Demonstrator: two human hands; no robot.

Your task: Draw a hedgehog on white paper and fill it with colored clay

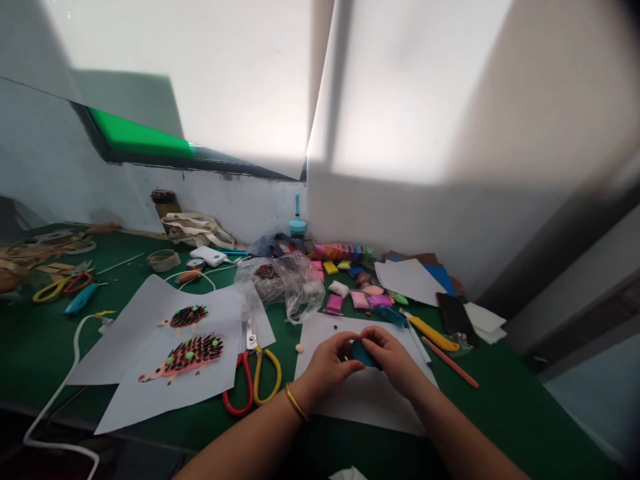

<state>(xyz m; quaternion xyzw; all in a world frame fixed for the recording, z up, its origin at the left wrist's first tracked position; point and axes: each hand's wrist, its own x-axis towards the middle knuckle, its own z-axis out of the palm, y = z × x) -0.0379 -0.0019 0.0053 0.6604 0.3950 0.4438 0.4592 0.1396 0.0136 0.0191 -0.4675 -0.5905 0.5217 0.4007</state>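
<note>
Both hands are over a white sheet of paper (360, 400). Between them is a dark teal-blue piece of modelling clay (363, 354), flattish and partly covered by the fingers. My left hand (334, 360), with a gold bangle at its wrist, closes on the piece from the left. From the right, my right hand (387, 357) grips the same piece with bent fingers. A tiny dark ball (335, 327) lies on the paper just behind the left hand. Off the sheet's left edge is a small peach ball of clay (299, 348).
Left of the hands lie red-and-yellow scissors (253, 380) and papers with two clay hedgehogs (193, 357). Behind are a clear plastic bag (285, 280) and several clay packets (334, 305). To the right are a yellow cutter (434, 333), an orange stick (450, 362) and a dark phone (456, 319).
</note>
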